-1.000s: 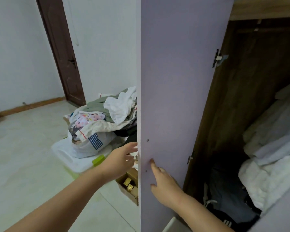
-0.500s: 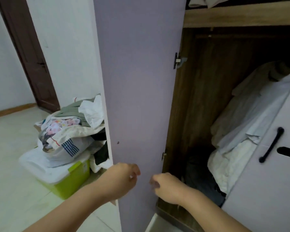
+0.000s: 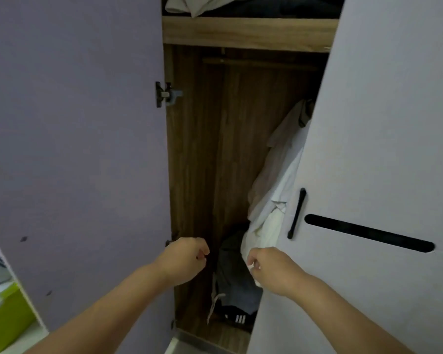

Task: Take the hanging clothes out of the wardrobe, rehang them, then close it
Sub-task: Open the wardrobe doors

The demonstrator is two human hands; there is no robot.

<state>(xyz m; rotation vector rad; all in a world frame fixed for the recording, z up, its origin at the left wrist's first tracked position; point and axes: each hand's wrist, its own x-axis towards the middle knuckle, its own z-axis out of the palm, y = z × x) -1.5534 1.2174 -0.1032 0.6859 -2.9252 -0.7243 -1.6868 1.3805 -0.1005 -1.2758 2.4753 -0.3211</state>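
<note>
Wardrobe open, hanging clothes still inside at right, half hidden behind right door.
Left door swung wide; both hands low at the opening. Left hand fingers curled, holding nothing, near the left door's inner edge. Right hand curled just at the pale garments' hem; can't tell if it pinches fabric. Dark clothes heap on wardrobe floor, folded items on top shelf. Green bin far left.
</note>
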